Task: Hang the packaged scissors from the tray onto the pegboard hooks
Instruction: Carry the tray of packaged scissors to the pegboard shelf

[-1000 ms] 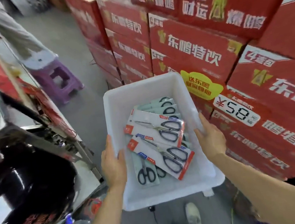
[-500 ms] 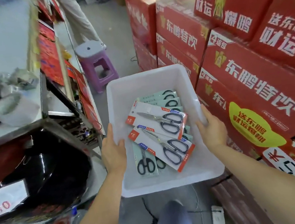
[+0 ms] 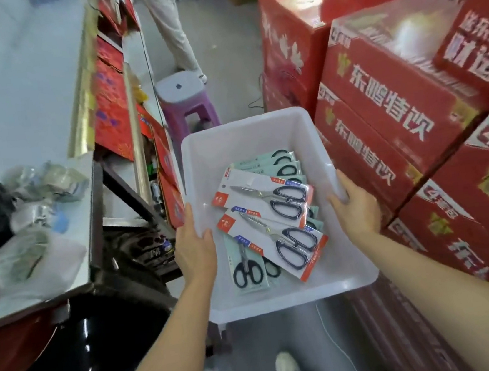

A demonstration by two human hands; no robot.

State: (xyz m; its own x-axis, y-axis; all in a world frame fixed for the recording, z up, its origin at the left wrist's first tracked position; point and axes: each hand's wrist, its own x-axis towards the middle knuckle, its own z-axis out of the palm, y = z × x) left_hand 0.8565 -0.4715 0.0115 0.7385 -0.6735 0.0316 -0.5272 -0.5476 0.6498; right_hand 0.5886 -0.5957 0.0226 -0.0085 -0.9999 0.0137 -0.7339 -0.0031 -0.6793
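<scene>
I carry a white plastic tray (image 3: 246, 135) in front of me. My left hand (image 3: 194, 247) grips its left rim and my right hand (image 3: 355, 211) grips its right rim. Inside lie several packaged scissors: two large black-handled pairs on white-and-orange cards (image 3: 264, 196) on top, a small pair on a pale green card (image 3: 247, 269) at the near left, and more green cards fanned at the back (image 3: 268, 165). No pegboard or hooks are in view.
Stacked red drink cartons (image 3: 383, 125) wall the right side. A metal shelf unit (image 3: 91, 204) with bags and red goods runs along the left. A purple stool (image 3: 185, 103) and a person's legs (image 3: 172, 30) stand ahead in the narrow aisle. A cable lies on the floor.
The view has swung left and along the aisle; the cartons slid right and the shelf, stool and legs came into sight. Both hands keep the same hold on the tray.
</scene>
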